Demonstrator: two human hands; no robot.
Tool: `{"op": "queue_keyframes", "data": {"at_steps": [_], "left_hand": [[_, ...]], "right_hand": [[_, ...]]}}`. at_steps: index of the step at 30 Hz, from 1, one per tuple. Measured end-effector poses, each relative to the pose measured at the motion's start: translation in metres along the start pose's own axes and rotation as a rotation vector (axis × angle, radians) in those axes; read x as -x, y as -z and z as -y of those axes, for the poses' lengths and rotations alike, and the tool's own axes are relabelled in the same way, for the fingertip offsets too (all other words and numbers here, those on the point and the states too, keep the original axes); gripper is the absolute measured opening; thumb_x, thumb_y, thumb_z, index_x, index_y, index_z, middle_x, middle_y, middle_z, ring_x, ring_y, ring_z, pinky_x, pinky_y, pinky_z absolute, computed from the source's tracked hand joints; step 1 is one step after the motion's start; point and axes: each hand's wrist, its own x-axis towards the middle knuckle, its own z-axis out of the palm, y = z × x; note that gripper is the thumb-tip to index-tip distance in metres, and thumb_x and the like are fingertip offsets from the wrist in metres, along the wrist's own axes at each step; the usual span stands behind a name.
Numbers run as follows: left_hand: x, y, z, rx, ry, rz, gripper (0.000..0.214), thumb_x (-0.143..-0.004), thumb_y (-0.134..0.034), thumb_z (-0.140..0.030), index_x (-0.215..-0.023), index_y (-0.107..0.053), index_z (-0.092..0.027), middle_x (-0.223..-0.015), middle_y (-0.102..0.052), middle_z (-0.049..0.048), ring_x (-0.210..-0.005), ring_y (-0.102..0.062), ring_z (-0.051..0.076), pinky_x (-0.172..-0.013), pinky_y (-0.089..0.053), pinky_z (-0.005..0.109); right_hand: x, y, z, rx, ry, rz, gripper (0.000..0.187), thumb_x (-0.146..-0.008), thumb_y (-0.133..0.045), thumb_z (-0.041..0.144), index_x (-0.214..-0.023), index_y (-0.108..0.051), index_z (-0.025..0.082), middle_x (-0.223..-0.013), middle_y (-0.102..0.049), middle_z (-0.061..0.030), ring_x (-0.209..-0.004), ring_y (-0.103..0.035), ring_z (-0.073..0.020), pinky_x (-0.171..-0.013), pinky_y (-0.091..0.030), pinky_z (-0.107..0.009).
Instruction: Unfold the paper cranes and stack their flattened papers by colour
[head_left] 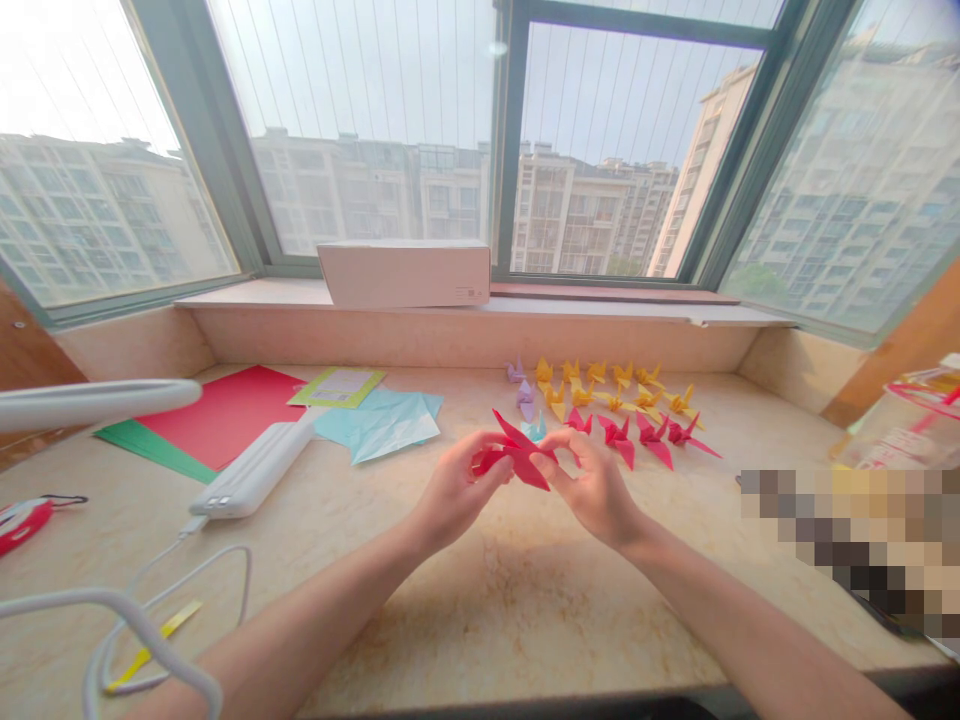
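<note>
A red origami crane (525, 455) is held up between my two hands, above the front of the stone counter. My left hand (469, 475) pinches its left part with thumb and fingers. On the other side, the thumb and fingers of my right hand (592, 480) are closed on its right part. Just behind stand folded paper cranes in rows: several red cranes (652, 432), several yellow cranes (596, 372), purple cranes (525, 400) and a light blue crane (534, 430), partly hidden by the held paper.
On the left lie red paper sheets (232, 410), green paper (154, 448), creased light blue paper (390, 425) and a yellow-green packet (337, 386). A white power bank (255, 470) trails a cable (240, 560). A white box (405, 275) rests on the sill; a clear plastic container (907, 420) stands right.
</note>
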Motion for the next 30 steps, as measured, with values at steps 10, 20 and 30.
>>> {"op": "queue_keyframes", "data": {"at_steps": [10, 20, 30], "left_hand": [[0.002, 0.001, -0.001, 0.012, 0.017, 0.106, 0.022, -0.088, -0.065, -0.031, -0.103, -0.064, -0.014, -0.092, -0.071, 0.0080, -0.076, -0.062, 0.014, -0.071, -0.051, 0.028], [0.001, -0.001, 0.000, 0.239, -0.030, -0.018, 0.041, -0.081, -0.073, -0.024, -0.113, -0.047, -0.022, -0.096, -0.066, 0.0032, -0.086, -0.064, 0.015, -0.073, -0.052, 0.027], [0.000, -0.005, 0.003, 0.156, -0.003, -0.137, 0.048, -0.076, -0.077, -0.023, -0.108, -0.041, -0.022, -0.095, -0.062, 0.0005, -0.081, -0.063, 0.013, -0.072, -0.051, 0.027]], "right_hand": [[-0.004, -0.005, -0.009, -0.378, -0.257, 0.077, 0.024, -0.086, -0.064, 0.042, -0.092, -0.052, 0.022, -0.085, -0.068, -0.0026, -0.081, -0.067, -0.0204, -0.072, -0.052, -0.032], [-0.007, -0.005, -0.006, -0.596, -0.387, 0.096, 0.040, -0.080, -0.069, 0.053, -0.093, -0.047, 0.023, -0.070, -0.069, -0.0001, -0.065, -0.068, -0.0195, -0.062, -0.051, -0.032], [-0.004, -0.010, -0.001, -0.717, -0.395, 0.159, 0.036, -0.082, -0.070, 0.046, -0.097, -0.045, 0.025, -0.079, -0.071, 0.0003, -0.069, -0.069, -0.0182, -0.065, -0.053, -0.031]]}}
